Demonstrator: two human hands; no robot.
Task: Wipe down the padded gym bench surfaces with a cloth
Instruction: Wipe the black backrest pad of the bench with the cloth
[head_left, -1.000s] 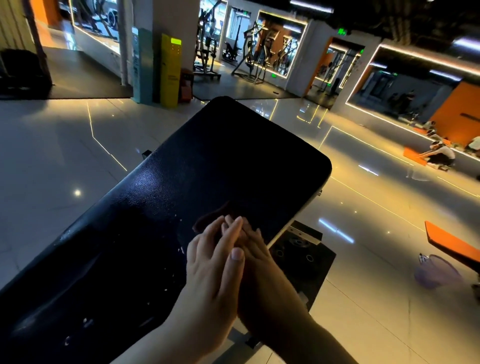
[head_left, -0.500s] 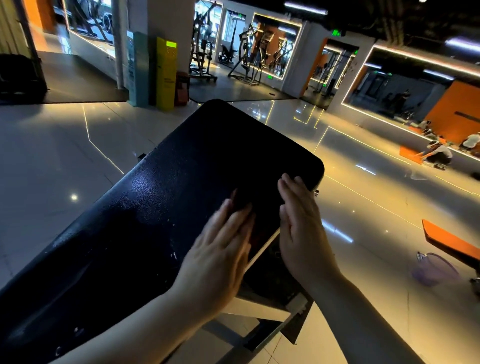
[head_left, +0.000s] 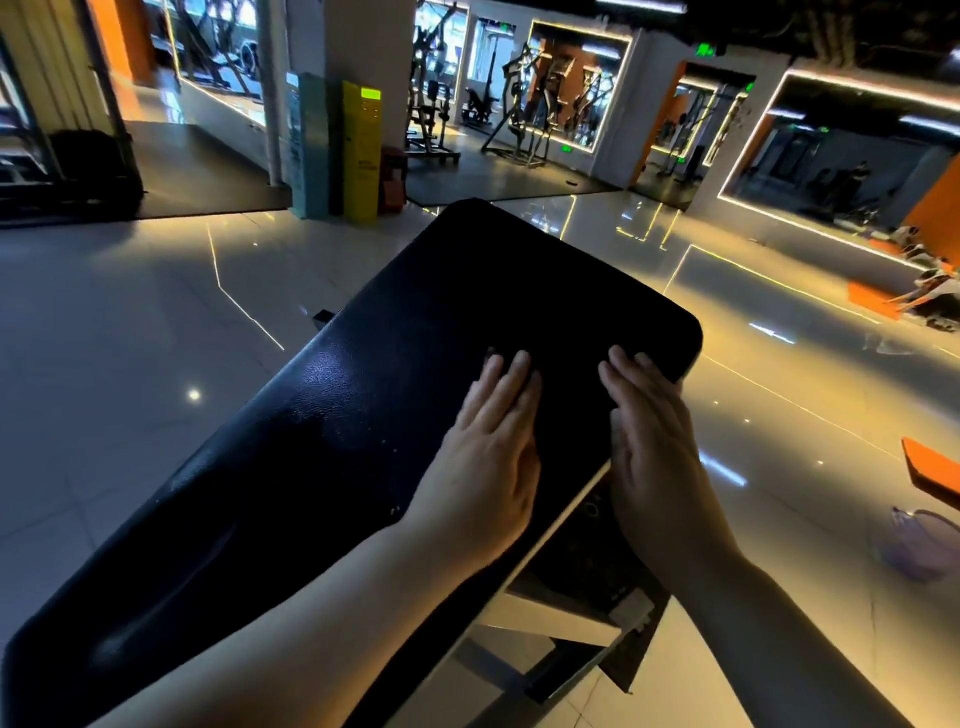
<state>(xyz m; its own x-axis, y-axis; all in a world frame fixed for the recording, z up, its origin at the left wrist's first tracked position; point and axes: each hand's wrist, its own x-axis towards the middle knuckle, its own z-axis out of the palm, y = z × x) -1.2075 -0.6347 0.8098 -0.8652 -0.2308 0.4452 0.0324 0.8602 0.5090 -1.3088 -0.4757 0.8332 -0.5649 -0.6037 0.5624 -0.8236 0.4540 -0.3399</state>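
Bench pad (head_left: 415, 374), black and padded, runs from the lower left corner of the view up to its rounded far end at centre, tilted, above a glossy tiled floor (head_left: 130, 338). Its left edge catches a sheen of light; small pale specks show on the surface near the left hand. Left hand (head_left: 488, 457) lies flat, palm down, fingers together and extended, on the pad's right half short of the far end; it grasps nothing. Right hand (head_left: 654, 447) is likewise flat with fingers extended, resting at the pad's right edge, fingertips just short of the far right corner, heel of the hand overhanging the edge; it grips nothing. The two hands are apart, with bare pad between them. No cloth can be made out under either palm. Below the right edge, a pale frame member (head_left: 550, 618) and a dark base plate (head_left: 587, 566) are visible. A translucent purple object (head_left: 919, 545) lies on the floor at right, well apart from the bench.
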